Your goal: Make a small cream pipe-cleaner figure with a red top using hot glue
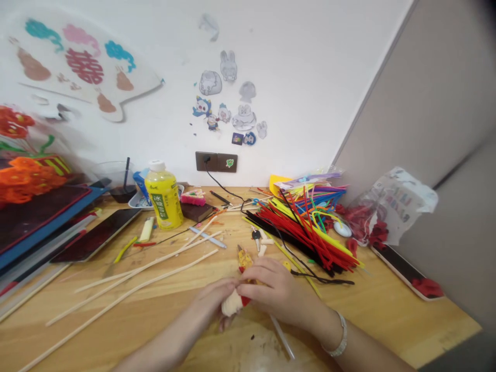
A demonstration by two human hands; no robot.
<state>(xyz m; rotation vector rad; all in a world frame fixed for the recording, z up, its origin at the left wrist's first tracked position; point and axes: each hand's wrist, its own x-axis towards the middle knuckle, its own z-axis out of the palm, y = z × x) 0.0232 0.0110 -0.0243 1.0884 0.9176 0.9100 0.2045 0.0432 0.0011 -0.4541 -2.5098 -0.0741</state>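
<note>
Holding a craft piece [233, 304] at the desk [426, 323]

The craft piece sits over the desk at 6 o'clock, cream at its lower end and red in the middle, with a fuzzy yellow strip [244, 260] reaching toward 12 o'clock. The left hand [215, 299] wraps the cream end from the side, and the right hand [275, 292], a pale bracelet [341, 336] on its wrist, lies over the red part. The fingers [253, 274] of both hands are closed round the piece and meet on it, holding it between them.

Seen from the hands, long wooden sticks [127, 284] lie at 9 o'clock, a yellow bottle [164, 195] stands at 11, and keys [256, 238] lie at 12, just beyond the yellow strip. A heap of pipe cleaners [310, 232], mostly red, yellow and black, spreads toward 1 o'clock, with a clear bag [391, 204] of red pieces past it at 2. Orange flowers [23, 175] stand at 10.
</note>
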